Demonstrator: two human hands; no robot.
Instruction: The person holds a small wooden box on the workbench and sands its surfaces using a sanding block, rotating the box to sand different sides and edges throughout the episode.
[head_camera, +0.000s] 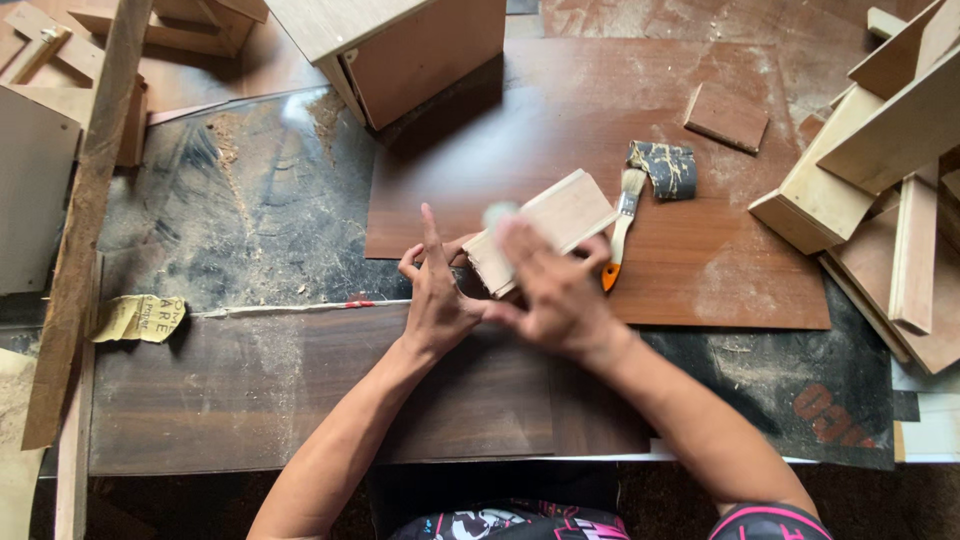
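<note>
Nearest the camera, two bare forearms rise from the bottom edge toward the middle of the bench (250, 400), a dark, dust-streaked surface. The left hand (435, 300) rests against the near left end of a small pale wooden block (545, 225), its forefinger raised and pointing to 12 o'clock, the other fingers curled against the wood; it steadies the block more than it grips it. The right hand (550, 290) lies over the block's near end, blurred by motion, with a small pale thing at its fingertips that cannot be made out; whether it is clenched on this I cannot tell. The block sits on a reddish-brown board (700, 260) at the centre of the bench. Just beside the block at 3 o'clock lies a paintbrush (622, 225) with an orange handle, and at its bristle end a curled piece of sandpaper (665, 168). At 12 o'clock stands a wooden box (400, 50); at 3 o'clock, stacked wooden offcuts (870, 150); at 9 o'clock, a crumpled yellow sandpaper scrap (140, 318).
</note>
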